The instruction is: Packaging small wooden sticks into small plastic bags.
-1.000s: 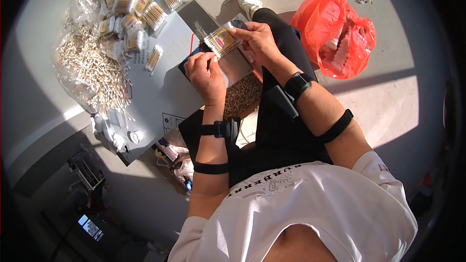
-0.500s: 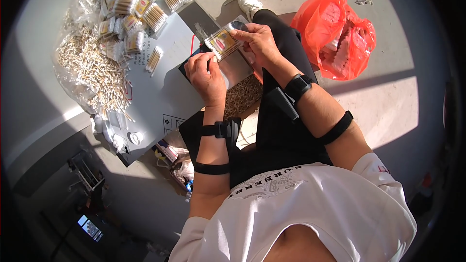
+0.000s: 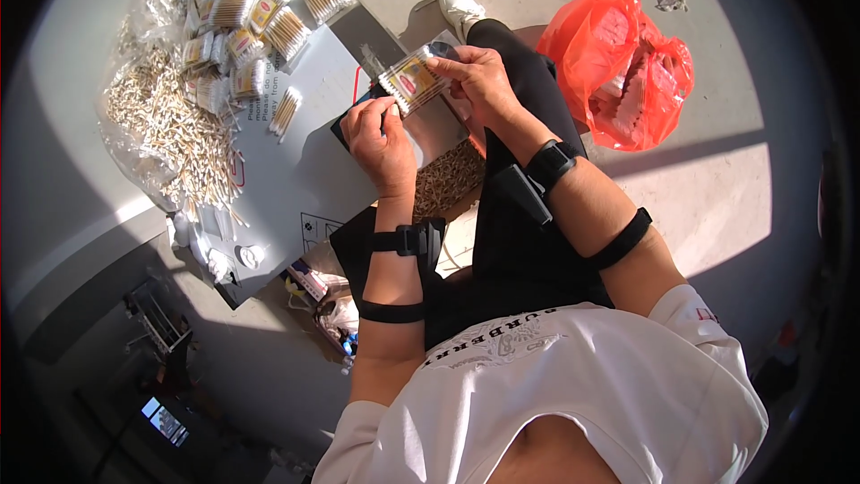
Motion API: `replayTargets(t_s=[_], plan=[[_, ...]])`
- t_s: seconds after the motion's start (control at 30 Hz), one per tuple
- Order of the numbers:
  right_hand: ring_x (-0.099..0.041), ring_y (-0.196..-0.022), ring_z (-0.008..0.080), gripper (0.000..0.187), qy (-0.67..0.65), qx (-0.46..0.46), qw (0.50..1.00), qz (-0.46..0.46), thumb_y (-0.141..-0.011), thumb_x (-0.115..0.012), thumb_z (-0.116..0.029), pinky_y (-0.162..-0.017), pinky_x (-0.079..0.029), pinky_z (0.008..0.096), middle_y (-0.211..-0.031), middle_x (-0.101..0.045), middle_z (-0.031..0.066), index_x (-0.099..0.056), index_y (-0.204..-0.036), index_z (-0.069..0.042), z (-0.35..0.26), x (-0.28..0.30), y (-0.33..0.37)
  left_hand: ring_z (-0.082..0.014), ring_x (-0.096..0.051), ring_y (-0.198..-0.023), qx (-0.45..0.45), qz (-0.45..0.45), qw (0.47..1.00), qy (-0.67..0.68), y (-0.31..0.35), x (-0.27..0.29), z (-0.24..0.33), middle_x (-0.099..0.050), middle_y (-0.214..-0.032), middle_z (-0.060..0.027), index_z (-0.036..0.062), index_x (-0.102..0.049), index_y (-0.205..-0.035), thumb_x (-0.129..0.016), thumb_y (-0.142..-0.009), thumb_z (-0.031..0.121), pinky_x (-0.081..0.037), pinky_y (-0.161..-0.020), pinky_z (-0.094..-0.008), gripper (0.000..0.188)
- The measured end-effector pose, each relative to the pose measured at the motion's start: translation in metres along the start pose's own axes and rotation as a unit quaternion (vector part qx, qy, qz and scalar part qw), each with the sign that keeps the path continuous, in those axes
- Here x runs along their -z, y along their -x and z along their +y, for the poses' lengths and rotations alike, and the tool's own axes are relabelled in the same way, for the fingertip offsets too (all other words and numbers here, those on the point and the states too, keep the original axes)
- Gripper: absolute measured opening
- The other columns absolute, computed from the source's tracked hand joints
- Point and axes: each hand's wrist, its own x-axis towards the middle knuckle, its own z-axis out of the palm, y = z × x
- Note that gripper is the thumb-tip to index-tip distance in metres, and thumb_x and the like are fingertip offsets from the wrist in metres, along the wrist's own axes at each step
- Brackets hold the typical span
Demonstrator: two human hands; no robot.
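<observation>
A clear packet of cotton swabs [image 3: 414, 82] with a yellow and red label is held up over the edge of the table. My right hand [image 3: 484, 81] grips its right end, thumb lying on top. At the packet's lower left corner, my left hand [image 3: 383, 139] is closed with thumb and finger pinched together at the plastic edge. Just beneath the hands lies a shiny metal plate [image 3: 436, 133]. Below that, an open container shows many loose swabs [image 3: 448, 181]. A small loose bunch of swabs [image 3: 285, 114] rests on the grey tabletop [image 3: 309, 161] to the left.
Filled swab packets [image 3: 242, 31] are piled at the far left, beside a large clear bag spilling loose swabs [image 3: 166, 116]. White crumpled bits [image 3: 251, 255] lie near the table's front corner. A red plastic bag [image 3: 618, 63] with packaging inside stands on the floor at right.
The packet has tilted slightly between my hands, its label shifting a little downward. Both hands stay nearly in the same place and keep their hold.
</observation>
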Motion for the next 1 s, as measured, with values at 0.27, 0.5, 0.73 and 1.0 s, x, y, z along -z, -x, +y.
replayTargets(t_s=[0.27,0.5,0.73,1.0], plan=[[-0.040,-0.049,0.0031,0.019,0.003,-0.006,1.000,0.004,-0.081,-0.075,-0.013,-0.044,-0.031,0.0203,-0.058,-0.052,-0.0050,-0.064,-0.067,-0.006,-0.0015,0.0002,0.0009,-0.0286,-0.055,-0.093,-0.007,-0.010,1.000,-0.008,-0.0032,0.0000,-0.0008,-0.062,-0.090,-0.0081,0.0043,-0.068,-0.087,-0.066,-0.077,0.001,-0.047,-0.084,-0.0383,0.011],[-0.039,-0.048,0.0032,0.021,-0.004,-0.001,1.000,0.004,-0.081,-0.075,-0.012,-0.043,-0.030,0.0205,-0.057,-0.052,-0.0049,-0.063,-0.065,-0.006,-0.0010,0.0002,0.0003,-0.0281,-0.055,-0.093,-0.017,-0.017,1.000,-0.016,-0.0049,-0.0003,-0.0029,-0.063,-0.090,-0.0082,0.0039,-0.068,-0.088,-0.067,-0.077,0.000,-0.048,-0.082,-0.0380,0.011],[-0.039,-0.047,0.0038,0.023,-0.004,-0.003,1.000,0.007,-0.080,-0.076,-0.012,-0.042,-0.029,0.0212,-0.056,-0.050,-0.0049,-0.061,-0.064,-0.006,-0.0028,-0.0026,0.0018,-0.0281,-0.055,-0.091,0.002,-0.002,1.000,-0.011,-0.0072,0.0000,0.0009,-0.063,-0.090,-0.0081,0.0034,-0.068,-0.088,-0.066,-0.079,0.001,-0.048,-0.081,-0.0373,0.009],[-0.039,-0.040,0.0048,0.019,-0.006,0.023,1.000,0.009,-0.081,-0.076,-0.013,-0.035,-0.025,0.0239,-0.051,-0.049,-0.0013,-0.065,-0.070,-0.001,0.0050,0.0004,-0.0031,-0.0282,-0.055,-0.091,0.000,-0.009,1.000,-0.010,-0.0093,0.0002,-0.0013,-0.064,-0.090,-0.0073,0.0042,-0.068,-0.088,-0.065,-0.079,0.002,-0.047,-0.081,-0.0373,0.009]])
